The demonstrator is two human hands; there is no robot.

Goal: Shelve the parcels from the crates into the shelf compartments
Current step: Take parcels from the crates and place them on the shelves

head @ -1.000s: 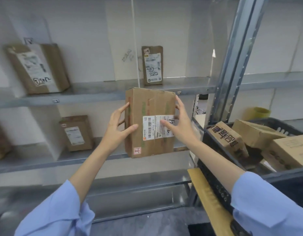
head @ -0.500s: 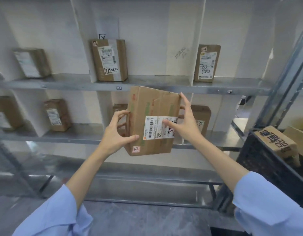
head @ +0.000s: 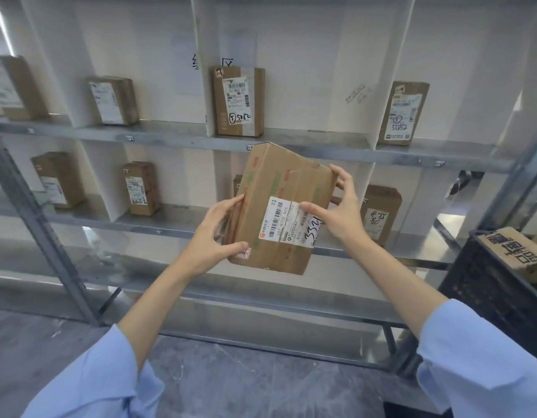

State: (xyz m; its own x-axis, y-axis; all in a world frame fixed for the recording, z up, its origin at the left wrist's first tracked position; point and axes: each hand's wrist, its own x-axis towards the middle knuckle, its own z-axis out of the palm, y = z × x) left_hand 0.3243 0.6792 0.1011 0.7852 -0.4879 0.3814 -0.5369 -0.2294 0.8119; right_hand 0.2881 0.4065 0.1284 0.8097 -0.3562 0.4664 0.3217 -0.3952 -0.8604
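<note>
Parcel (head: 279, 206): held slightly tilted in the air, before the front edge of the shelf (head: 176, 137). Clamped at opposite side edges by left hand (head: 214, 236) and right hand (head: 336, 218). Probably light, dented, semi-rigid cardboard; grip edges, avoid squeezing faces.

The held parcel (head: 279, 206) is creased matt brown cardboard with a glossy paper label (head: 286, 221); the shelf (head: 176, 137) is dull grey metal; the crate (head: 487, 285) is black perforated plastic.
</note>
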